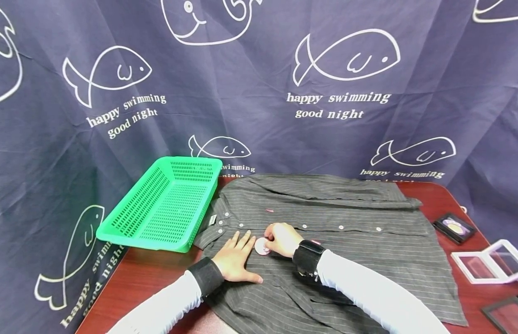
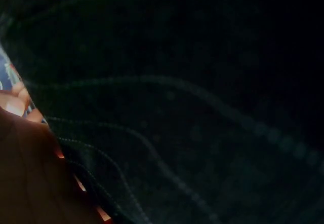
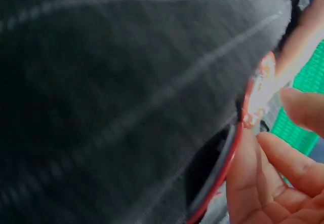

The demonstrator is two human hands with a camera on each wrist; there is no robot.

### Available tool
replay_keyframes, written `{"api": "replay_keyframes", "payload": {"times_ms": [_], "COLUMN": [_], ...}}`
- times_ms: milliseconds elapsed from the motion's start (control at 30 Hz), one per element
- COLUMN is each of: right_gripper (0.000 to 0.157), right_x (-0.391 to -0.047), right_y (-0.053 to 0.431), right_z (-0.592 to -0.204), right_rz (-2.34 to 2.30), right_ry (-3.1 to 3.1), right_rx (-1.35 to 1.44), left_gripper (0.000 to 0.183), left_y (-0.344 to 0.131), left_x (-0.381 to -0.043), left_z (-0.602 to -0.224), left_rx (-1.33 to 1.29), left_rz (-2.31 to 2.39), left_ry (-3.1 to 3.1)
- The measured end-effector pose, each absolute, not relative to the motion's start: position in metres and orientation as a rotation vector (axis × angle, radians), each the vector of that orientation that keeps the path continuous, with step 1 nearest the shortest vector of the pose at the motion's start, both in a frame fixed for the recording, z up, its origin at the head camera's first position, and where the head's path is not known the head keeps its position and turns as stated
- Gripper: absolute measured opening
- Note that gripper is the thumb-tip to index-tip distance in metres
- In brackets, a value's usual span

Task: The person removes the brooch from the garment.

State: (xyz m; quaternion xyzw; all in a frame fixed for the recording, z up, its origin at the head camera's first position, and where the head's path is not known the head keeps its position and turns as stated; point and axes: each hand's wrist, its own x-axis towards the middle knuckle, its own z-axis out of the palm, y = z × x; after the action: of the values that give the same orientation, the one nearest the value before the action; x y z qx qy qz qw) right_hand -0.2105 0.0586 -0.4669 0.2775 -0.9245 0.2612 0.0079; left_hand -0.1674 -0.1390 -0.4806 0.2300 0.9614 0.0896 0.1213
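A dark striped button-up shirt (image 1: 351, 260) lies spread across the table. My left hand (image 1: 236, 260) rests flat on it near the collar, fingers spread. A round badge (image 1: 262, 246) with a pale face sits against the fabric between my hands. My right hand (image 1: 282, 239), fingers curled, holds the badge at its right side. From the right wrist, the badge (image 3: 260, 92) appears nearly edge-on with a red rim, partly hidden behind the fingers (image 3: 248, 173). Dark striped cloth (image 2: 167, 122) fills most of the left wrist view.
A green plastic basket (image 1: 219, 185) stands at the left. On the right are a black case (image 1: 454, 228), a white hinged frame (image 1: 488, 262) and a dark-edged frame (image 1: 507, 315). Small red pieces (image 1: 269, 210) show on the shirt. A fish-print curtain (image 1: 259, 93) hangs behind.
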Motion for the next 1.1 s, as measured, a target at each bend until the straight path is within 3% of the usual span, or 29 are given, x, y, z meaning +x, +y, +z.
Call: {"api": "replay_keyframes", "payload": {"times_ms": [867,1100], "right_gripper": [0.018,0.016], "right_x": [-0.217,-0.213], "right_y": [0.052,0.055], "right_z": [-0.472,-0.468], "right_rz": [0.841,0.928], "right_ry": [-2.996,-2.971], "right_rx": [0.816,0.781], "left_gripper": [0.114,0.107], "left_y": [-0.138,-0.136], "left_x": [-0.169,-0.172], "left_z": [-0.481,-0.471], "left_rx": [0.655,0.653], "left_rz": [0.247,0.368], "left_ry": [2.805,2.792]}}
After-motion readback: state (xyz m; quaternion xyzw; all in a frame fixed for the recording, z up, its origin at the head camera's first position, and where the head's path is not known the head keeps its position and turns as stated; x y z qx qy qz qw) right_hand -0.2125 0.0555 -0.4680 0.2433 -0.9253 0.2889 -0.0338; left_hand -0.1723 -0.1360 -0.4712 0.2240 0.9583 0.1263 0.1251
